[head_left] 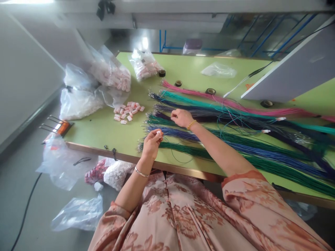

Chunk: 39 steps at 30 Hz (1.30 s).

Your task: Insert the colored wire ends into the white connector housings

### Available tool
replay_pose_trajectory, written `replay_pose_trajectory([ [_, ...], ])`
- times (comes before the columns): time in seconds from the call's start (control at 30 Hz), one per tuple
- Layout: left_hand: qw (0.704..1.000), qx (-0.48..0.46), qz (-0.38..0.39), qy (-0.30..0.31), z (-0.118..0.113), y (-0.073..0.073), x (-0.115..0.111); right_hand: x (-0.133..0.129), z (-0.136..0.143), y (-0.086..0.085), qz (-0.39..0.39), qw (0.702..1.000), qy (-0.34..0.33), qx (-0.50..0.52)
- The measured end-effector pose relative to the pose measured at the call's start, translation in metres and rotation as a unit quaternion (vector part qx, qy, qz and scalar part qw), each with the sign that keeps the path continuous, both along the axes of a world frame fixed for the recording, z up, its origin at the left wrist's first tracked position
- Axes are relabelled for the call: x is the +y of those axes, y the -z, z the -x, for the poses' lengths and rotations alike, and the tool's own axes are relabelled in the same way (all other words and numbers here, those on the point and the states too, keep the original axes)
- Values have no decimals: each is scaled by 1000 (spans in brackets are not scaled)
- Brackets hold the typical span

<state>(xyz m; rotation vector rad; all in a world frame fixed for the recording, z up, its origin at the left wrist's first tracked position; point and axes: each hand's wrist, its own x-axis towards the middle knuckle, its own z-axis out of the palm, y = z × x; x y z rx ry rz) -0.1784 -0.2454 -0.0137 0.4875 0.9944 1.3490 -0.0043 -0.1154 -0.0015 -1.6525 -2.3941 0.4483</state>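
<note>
Near the table's front edge, my left hand (151, 144) is closed in a pinch on a small white connector housing (158, 132). A thin green wire (173, 155) curves over the table just right of it. My right hand (182, 118) is over the dark wire bundle (164, 116), its fingertips pressed together; what they pinch is too small to make out. Below that lie a blue wire bundle (180, 132) and a green wire bundle (188, 149), with bare metal terminals at their left ends. A loose pile of pinkish-white connector housings (128, 112) lies to the left.
Bags of connectors (111, 75) and a clear bag (81, 101) stand at the left. Pink wires (193, 91) and teal wires (183, 98) run behind, near black tape rolls (210, 91). An orange pronged holder (62, 129) sits at the left corner. A panel (290, 69) rises at right.
</note>
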Motion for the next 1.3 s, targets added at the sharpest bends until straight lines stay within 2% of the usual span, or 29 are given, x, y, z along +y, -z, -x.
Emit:
replay_pose_trajectory([
  [0.17,1000,2,-5,8,1,0,-1,-2,-3,1,-34,998,-43,-36],
  [0.3,1000,-5,-7,7,1,2,-2,-1,-8,-2,-95,984,-99,-117],
  [0.4,1000,-11,-8,10,2,2,-2,3,-12,-5,-91,978,-119,-145],
  [0.53,1000,-16,-9,12,2,2,-3,8,-13,-10,-44,990,-107,-78],
  [0.63,1000,-17,-5,15,2,1,-3,11,-3,-12,10,996,-87,-4],
  [0.77,1000,-18,-2,12,1,0,-2,15,18,-12,7,993,-84,82],
  [0.83,1000,-19,-3,6,1,0,-2,19,19,-13,10,995,-51,85],
  [0.93,1000,-18,-5,5,1,2,-3,26,7,-19,25,996,33,78],
  [1.0,1000,-21,-6,6,2,4,-3,27,-3,-26,13,994,53,97],
  [1.07,1000,-24,-7,5,2,5,-4,22,-6,-34,-10,991,25,134],
  [1.17,1000,-23,-6,3,1,4,-3,5,4,-44,-19,974,-54,219],
  [1.3,999,-30,-13,6,-2,-3,0,-27,23,-50,36,944,-105,311],
])
